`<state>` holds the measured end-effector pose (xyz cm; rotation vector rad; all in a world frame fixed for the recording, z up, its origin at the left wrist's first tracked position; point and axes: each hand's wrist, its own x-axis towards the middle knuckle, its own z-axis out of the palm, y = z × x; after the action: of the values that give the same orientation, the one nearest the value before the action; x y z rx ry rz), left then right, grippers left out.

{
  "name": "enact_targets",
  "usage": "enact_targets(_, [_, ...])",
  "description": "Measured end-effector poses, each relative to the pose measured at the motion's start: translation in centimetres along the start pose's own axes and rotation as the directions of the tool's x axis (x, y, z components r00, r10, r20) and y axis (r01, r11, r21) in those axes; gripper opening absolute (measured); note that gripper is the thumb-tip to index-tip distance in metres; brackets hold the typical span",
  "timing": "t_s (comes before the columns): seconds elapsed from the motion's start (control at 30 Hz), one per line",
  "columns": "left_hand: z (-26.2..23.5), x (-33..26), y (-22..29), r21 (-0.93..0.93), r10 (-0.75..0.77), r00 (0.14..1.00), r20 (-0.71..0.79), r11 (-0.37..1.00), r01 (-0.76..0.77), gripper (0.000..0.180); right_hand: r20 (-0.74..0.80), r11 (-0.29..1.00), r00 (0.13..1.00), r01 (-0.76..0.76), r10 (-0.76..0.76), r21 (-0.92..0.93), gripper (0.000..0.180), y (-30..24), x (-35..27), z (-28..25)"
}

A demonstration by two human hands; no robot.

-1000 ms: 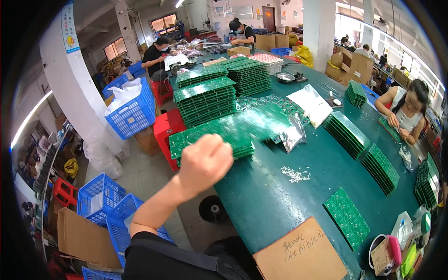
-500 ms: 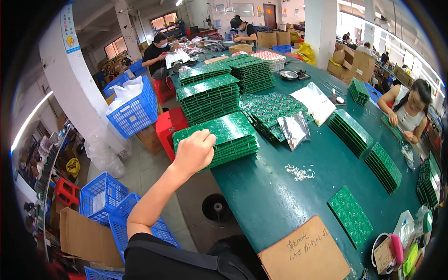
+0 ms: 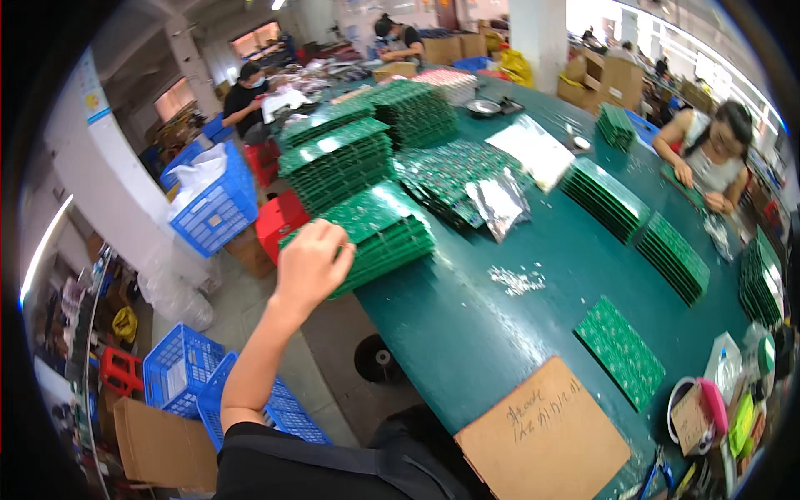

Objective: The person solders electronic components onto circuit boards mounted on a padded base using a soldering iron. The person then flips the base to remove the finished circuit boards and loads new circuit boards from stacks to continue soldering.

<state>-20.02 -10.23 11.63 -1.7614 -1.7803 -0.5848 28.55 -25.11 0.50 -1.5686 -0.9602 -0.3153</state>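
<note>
My left hand (image 3: 310, 260) is at the near left corner of a stack of green circuit boards (image 3: 385, 246). Its fingers are curled together and the thumb lies on the right side; whatever they hold, if anything, is hidden. My right hand is out of the picture. Taller stacks of green boards (image 3: 337, 167) stand just behind. A single green circuit board (image 3: 619, 353) lies flat on the table to the right, beyond a brown cardboard sheet (image 3: 546, 433). Small white parts (image 3: 517, 281) are scattered between the stack and that board.
The green table (image 3: 433, 333) holds a silvery bag (image 3: 500, 204), more leaning boards (image 3: 604, 200) and pliers (image 3: 657, 475) by a tool container. Blue crates (image 3: 215, 200) and a red stool (image 3: 281, 221) stand to the left. A co-worker (image 3: 708, 154) handles a board at the right.
The view has shifted, moving the table's contents leftward and up in the picture. My left hand has moved slightly left to the stack's near left corner, its thumb now showing more.
</note>
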Motion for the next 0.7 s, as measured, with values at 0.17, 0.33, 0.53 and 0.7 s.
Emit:
enact_targets(0.17, [-1.6, 0.3, 4.9, -0.326, 0.144, 0.978, -0.149, 0.927, -0.185, 0.004, 0.665, 0.909, 0.732, -0.164, -0.149, 0.384, 0.055, 5.8, -1.8, -4.1])
enact_targets(0.33, [4.7, -2.4, 12.1, -0.666, 0.521, 0.848, 0.097, 0.667, -0.334, 0.03, 0.906, 0.964, 0.399, 0.262, -0.141, 0.034, 0.06, 1.8, 0.0, -4.4])
enact_targets(0.53, [10.9, -2.9, 19.2, -0.888, 0.787, 0.614, -0.054, 0.243, -0.39, 0.045, 0.624, 0.972, 0.75, 0.106, -0.218, 0.211, 0.055, 4.4, -0.4, -5.1])
enact_targets(0.7, [13.0, -0.4, 21.6, -0.979, 0.638, 0.77, -0.001, 0.155, -0.129, 0.042, 0.263, 0.971, 0.964, -0.04, -0.025, 0.237, 0.04, 3.0, 4.0, 1.2])
